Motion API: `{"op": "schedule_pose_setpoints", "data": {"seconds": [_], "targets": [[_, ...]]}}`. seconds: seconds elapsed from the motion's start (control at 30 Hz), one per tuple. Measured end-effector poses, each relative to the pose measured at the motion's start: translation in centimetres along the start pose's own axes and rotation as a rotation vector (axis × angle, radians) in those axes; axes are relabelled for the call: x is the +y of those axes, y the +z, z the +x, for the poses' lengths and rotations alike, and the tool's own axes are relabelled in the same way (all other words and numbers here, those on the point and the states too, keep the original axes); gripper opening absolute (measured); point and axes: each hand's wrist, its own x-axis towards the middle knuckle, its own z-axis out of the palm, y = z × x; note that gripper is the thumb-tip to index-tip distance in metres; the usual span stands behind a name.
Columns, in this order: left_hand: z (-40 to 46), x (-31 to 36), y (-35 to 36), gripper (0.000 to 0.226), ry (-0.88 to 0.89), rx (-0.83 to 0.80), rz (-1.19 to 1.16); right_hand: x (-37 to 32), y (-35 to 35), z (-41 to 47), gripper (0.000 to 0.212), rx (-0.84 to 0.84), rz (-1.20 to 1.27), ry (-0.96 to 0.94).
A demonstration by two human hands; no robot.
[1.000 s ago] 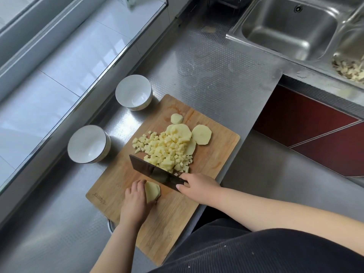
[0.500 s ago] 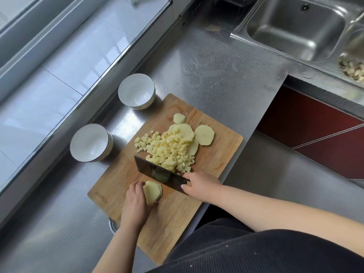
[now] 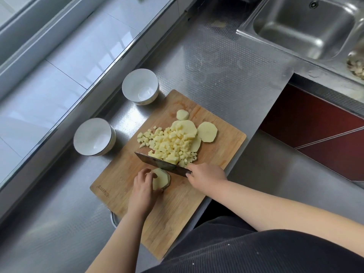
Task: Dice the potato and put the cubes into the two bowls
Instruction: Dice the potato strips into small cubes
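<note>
A wooden cutting board lies on the steel counter. A heap of potato cubes sits at its middle, partly on round potato slices, with a small end piece behind. My left hand holds a stack of potato slices with curled fingers at the board's near side. My right hand grips the handle of a dark cleaver, whose blade stands between the stack and the cube heap. Two white bowls hold nothing: the near bowl and the far bowl, both left of the board.
A steel sink lies at the far right, with potato scraps in its second basin. A tiled ledge and window frame run along the left. The counter's edge drops off right of the board above red cabinet fronts.
The cleaver and my right hand have shifted slightly toward the cube heap. My left hand stays on the slice stack. The camera has drifted a little.
</note>
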Motion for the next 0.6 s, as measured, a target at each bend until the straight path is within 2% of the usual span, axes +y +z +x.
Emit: {"op": "schedule_pose_setpoints", "data": {"seconds": [0.13,0.23,0.6], "targets": [[0.1,0.1,0.3,0.042,0.024,0.110,0.097,-0.2,0.1,-0.2,0.025,0.022,-0.032,-0.042],[0.1,0.1,0.3,0.027,0.040,0.147,0.064,-0.4,0.2,-0.3,0.025,0.027,-0.056,-0.060],[0.0,0.5,1.7,0.022,0.088,0.187,0.007,-0.7,0.3,-1.2,0.027,0.060,-0.052,-0.142]]}}
